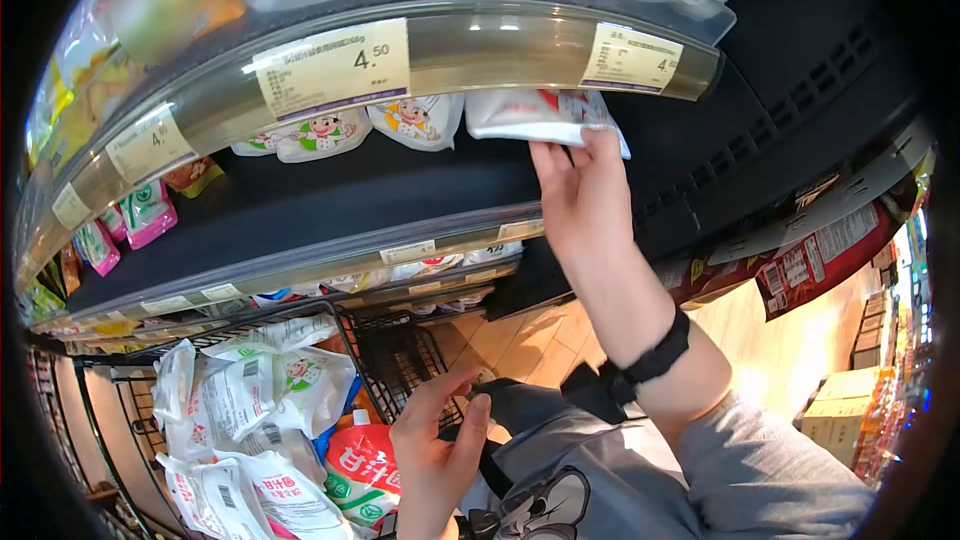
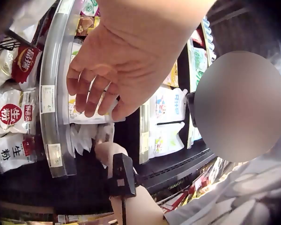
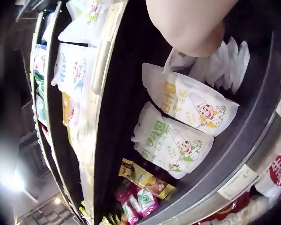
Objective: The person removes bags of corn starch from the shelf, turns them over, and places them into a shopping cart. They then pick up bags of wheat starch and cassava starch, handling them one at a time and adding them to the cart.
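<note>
My right hand (image 1: 590,190) reaches up to the shelf and grips the lower edge of a white pouch (image 1: 520,118) with red print. In the right wrist view the back of that hand (image 3: 192,26) covers most of the pouch, beside a row of white pouches (image 3: 227,65) standing on edge. Nearby, two chef-printed pouches (image 3: 196,105) lie on the same shelf. My left hand (image 1: 440,445) is low over the cart, its fingers relaxed and holding nothing; the left wrist view shows its palm (image 2: 126,65).
A wire shopping cart (image 1: 340,325) at lower left carries several white bags (image 1: 250,390) and a red-and-white spouted pouch (image 1: 362,465). Above the right hand runs a shelf lip (image 1: 480,50) with price tags. Red packets (image 1: 830,250) hang at right.
</note>
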{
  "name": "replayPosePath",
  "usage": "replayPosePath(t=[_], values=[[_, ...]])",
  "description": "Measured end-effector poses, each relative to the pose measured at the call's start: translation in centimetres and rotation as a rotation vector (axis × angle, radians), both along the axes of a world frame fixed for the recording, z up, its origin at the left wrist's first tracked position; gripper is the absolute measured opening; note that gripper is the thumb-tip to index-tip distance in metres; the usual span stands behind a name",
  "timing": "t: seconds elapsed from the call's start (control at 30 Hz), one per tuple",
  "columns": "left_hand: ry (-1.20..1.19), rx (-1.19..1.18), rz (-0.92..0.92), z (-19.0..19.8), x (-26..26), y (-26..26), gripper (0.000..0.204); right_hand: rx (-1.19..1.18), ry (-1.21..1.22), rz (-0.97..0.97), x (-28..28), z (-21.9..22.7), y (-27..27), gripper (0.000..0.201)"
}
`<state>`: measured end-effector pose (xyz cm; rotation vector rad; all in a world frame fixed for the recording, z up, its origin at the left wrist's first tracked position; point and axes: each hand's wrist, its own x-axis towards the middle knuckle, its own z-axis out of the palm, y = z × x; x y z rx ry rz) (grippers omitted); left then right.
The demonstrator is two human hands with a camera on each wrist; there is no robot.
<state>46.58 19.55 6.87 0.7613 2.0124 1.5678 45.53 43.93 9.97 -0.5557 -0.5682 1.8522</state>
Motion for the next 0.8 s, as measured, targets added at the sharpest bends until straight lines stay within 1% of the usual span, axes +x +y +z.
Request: replayPosePath(t=[0.03,0.1,0.13,0.17,0.23,0.3,0.37,0.4,0.43,0.5,0.53,0.6,0.63,0.7,0.73,0.77,0.8], values=[[0.009,-0.006,-0.005,-0.2,0.1,0.1,0.025,0.061,0.005,0.059,0.8,-0.2,-1.2,0.034],[-0.039,0.006,0.009,-0.8,0.2,0.4,0.025,0.077,-0.033,0.125,2.6,-0.9,-3.4,0.039],[-0.031,0.002,0.009,-1.1,0.2,0.5,0.025,0.047,-0.079,0.146,3.4,-1.4,-4.2,0.038],[-0.030,0.006,0.011,-1.5,0.2,0.6,0.025,0.044,-0.071,0.148,4.2,-1.7,-4.8,0.038],[-0.023,0.007,0.013,-1.9,0.0,0.7,0.025,0.038,-0.158,0.195,5.9,-2.6,-5.4,0.038],[-0.013,-0.030,-0.049,-2.1,-0.3,1.0,0.028,0.062,-0.170,0.175,7.4,-3.7,-5.5,0.036],[-0.034,-0.019,-0.042,-2.6,-0.3,1.5,0.032,-0.072,-0.161,0.175,8.6,-4.7,-5.5,0.025],[-0.060,-0.004,-0.034,-2.8,-0.3,1.8,0.036,-0.085,-0.182,0.193,9.1,-5.0,-5.6,0.027],[-0.051,-0.003,-0.032,-3.0,-0.4,2.0,0.036,-0.083,-0.173,0.195,9.7,-5.0,-5.6,0.027],[0.109,-0.044,-0.077,-3.3,-0.6,2.4,0.051,0.039,-0.198,0.249,10.7,-5.0,-5.6,0.029],[0.114,-0.048,-0.073,-3.4,-0.7,2.6,0.051,0.055,-0.200,0.238,11.1,-4.8,-5.7,0.031],[0.318,-0.091,-0.072,-3.6,-1.1,3.1,0.064,0.075,-0.211,0.266,12.0,-4.3,-5.9,0.031],[0.323,-0.096,-0.067,-3.6,-1.3,3.5,0.064,0.100,-0.227,0.292,12.6,-4.2,-5.9,0.031],[0.583,-0.091,-0.032,-3.5,-1.7,4.4,0.071,0.109,-0.208,0.346,13.7,-4.3,-5.9,0.033],[0.624,-0.115,-0.035,-3.4,-1.9,4.6,0.068,0.158,-0.200,0.384,14.0,-4.0,-6.0,0.034],[0.624,-0.122,-0.023,-3.6,-1.5,4.7,0.068,0.206,-0.192,0.424,14.2,-3.7,-6.1,0.034],[0.197,0.049,-0.010,-4.2,-1.2,4.9,0.065,0.217,-0.236,0.400,14.2,-3.2,-6.5,0.036]])
